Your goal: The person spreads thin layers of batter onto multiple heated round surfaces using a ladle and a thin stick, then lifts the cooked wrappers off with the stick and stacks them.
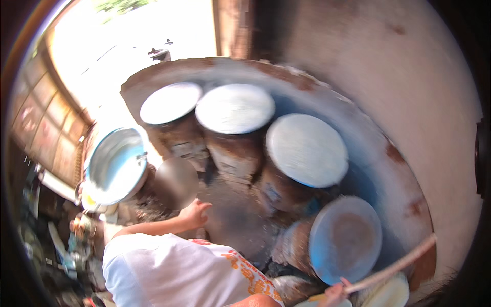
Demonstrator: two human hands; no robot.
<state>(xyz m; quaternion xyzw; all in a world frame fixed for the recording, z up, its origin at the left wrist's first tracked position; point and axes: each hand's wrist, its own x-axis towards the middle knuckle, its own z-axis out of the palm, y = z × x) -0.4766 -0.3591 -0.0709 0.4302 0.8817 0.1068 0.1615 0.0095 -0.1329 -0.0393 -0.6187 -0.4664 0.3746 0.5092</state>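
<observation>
A person in a white shirt (pixel 169 266) bends across the lower middle, their left hand (pixel 199 212) reaching forward beside a blurred oval. At the lower right, a hand (pixel 336 292) grips a long wooden pole (pixel 391 260); I cannot tell whether it is mine. My left hand is not in view. Beside the pole is a drum with a translucent bluish round top (pixel 345 238). Three drums with white round tops (pixel 307 148) stand along the back. A blue-rimmed metal basin (pixel 115 163) is on the left.
A curved low wall (pixel 215 66) surrounds the drums, with a tall plastered wall (pixel 388 77) at right. A bright doorway (pixel 174 25) is at upper left, beside a paned panel (pixel 56 117). Clutter (pixel 61 245) fills the lower left.
</observation>
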